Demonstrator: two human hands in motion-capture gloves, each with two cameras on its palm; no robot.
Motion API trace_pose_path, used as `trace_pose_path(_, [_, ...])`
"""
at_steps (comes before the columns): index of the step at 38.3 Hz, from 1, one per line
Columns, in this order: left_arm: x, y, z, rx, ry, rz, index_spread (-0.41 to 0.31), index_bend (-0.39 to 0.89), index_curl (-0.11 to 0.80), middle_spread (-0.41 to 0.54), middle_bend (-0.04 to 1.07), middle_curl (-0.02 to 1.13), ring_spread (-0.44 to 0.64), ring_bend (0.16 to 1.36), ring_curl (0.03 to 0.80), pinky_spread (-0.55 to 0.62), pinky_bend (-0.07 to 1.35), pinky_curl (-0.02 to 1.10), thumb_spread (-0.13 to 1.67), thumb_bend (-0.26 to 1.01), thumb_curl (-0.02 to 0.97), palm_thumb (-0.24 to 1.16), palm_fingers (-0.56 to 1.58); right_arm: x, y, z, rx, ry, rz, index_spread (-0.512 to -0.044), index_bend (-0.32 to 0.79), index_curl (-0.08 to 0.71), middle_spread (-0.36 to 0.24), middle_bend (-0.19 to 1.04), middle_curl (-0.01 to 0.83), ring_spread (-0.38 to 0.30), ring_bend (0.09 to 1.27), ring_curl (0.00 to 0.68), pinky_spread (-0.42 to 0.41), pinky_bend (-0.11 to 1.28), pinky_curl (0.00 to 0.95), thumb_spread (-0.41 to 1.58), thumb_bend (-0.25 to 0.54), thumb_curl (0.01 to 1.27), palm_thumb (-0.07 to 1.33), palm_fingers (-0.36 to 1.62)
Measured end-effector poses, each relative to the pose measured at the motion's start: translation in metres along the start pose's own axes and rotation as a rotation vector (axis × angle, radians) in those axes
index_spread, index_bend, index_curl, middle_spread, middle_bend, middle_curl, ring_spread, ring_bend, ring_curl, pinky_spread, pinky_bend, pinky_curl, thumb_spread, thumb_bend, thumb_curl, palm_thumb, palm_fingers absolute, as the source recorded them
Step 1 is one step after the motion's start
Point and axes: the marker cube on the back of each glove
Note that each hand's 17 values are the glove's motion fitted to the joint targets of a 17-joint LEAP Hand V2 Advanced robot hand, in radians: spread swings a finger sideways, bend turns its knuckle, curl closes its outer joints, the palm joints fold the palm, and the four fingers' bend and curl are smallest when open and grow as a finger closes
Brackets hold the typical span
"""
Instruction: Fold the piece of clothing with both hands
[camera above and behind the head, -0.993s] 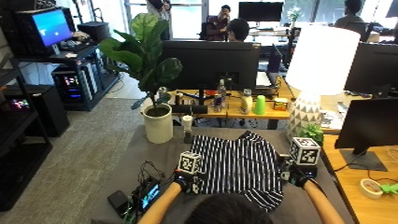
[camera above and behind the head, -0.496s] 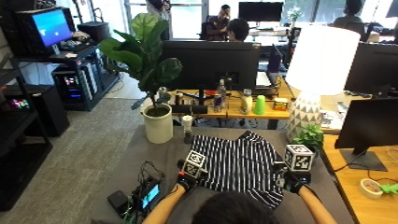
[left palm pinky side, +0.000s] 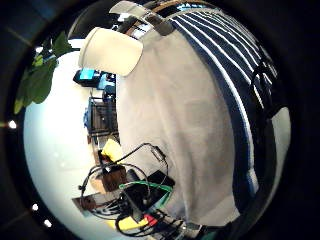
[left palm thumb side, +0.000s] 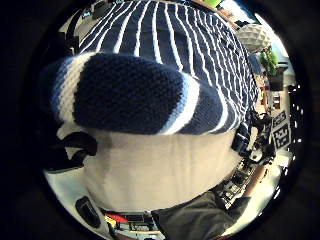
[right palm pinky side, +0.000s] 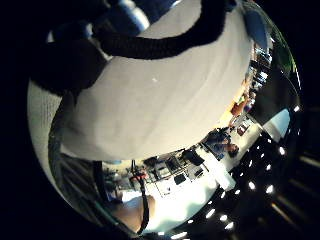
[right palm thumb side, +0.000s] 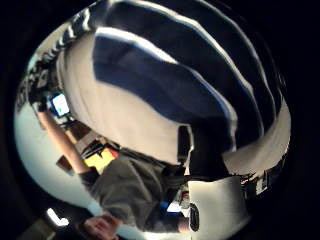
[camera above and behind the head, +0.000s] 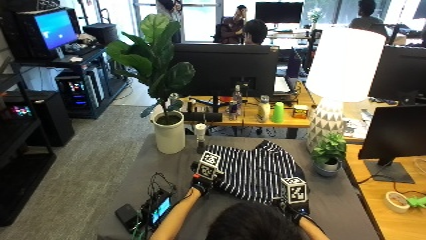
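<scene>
A navy sweater with white stripes (camera above and behind the head: 256, 170) lies spread on the grey table (camera above and behind the head: 346, 200) in front of the person. My left hand (camera above and behind the head: 202, 185) is at its near left corner; the left thumb side palm view shows a rolled fold of the knit (left palm thumb side: 135, 95) right against the palm, gripped. My right hand (camera above and behind the head: 293, 204) is at the near right edge, close beside the person's head. There, striped cloth (right palm thumb side: 165, 75) fills the right thumb side palm view and a curled finger (right palm pinky side: 165, 42) crosses the little finger side view.
A white pot with a large leafy plant (camera above and behind the head: 168, 134) stands at the table's far left corner. A small potted plant (camera above and behind the head: 328, 155) and a white lamp (camera above and behind the head: 333, 115) stand at the far right. A device with a lit screen and cables (camera above and behind the head: 156, 207) lies left of my left hand.
My right hand has come nearer the person and to the left, so the two hands are closer together. The left hand has barely shifted.
</scene>
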Motion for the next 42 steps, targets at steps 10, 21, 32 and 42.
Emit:
trace_pose_path(10, [0.008,0.004,0.002,0.03,0.073,0.062,-0.25,0.15,0.35,-0.295,0.43,0.49,-0.35,0.75,0.469,-0.41,0.75,0.45,1.62,0.33,0.497,0.77,1.21,0.014,-0.032,-0.025,0.302,0.149,0.053,-0.275,0.04,0.086,-0.034,0.4,0.365,-0.048,0.74,0.383,-0.106,0.88,0.403,0.98,0.123,0.49,0.97,0.9])
trace_pose_path(21, [-0.007,0.004,0.015,0.135,0.121,0.202,-0.256,0.17,0.383,-0.297,0.43,0.54,-0.35,0.76,0.49,-0.39,0.75,0.47,1.64,0.41,0.505,0.7,1.18,0.028,0.044,-0.093,0.094,0.068,-0.033,-0.228,0.27,0.271,-0.087,0.41,0.434,-0.181,0.64,0.432,-0.246,0.68,0.415,0.56,0.055,0.6,1.06,1.18])
trace_pose_path(32, [-0.041,0.034,-0.082,0.148,0.147,0.156,-0.263,0.16,0.412,-0.308,0.44,0.58,-0.35,0.75,0.5,-0.4,0.73,0.48,1.62,0.47,0.526,0.63,1.2,0.035,0.084,-0.223,0.1,0.176,0.158,-0.236,0.26,0.356,-0.093,0.4,0.47,-0.218,0.59,0.441,-0.278,0.61,0.419,0.33,-0.004,0.66,1.1,1.22])
trace_pose_path(42, [-0.027,-0.064,-0.087,0.024,0.045,-0.104,-0.271,0.16,0.431,-0.323,0.44,0.6,-0.35,0.75,0.505,-0.39,0.7,0.48,1.6,0.49,0.547,0.58,1.2,0.019,-0.03,-0.272,0.532,0.278,0.36,-0.249,0.24,0.409,-0.106,0.37,0.489,-0.228,0.56,0.456,-0.271,0.57,0.433,0.25,-0.019,0.7,1.12,1.18])
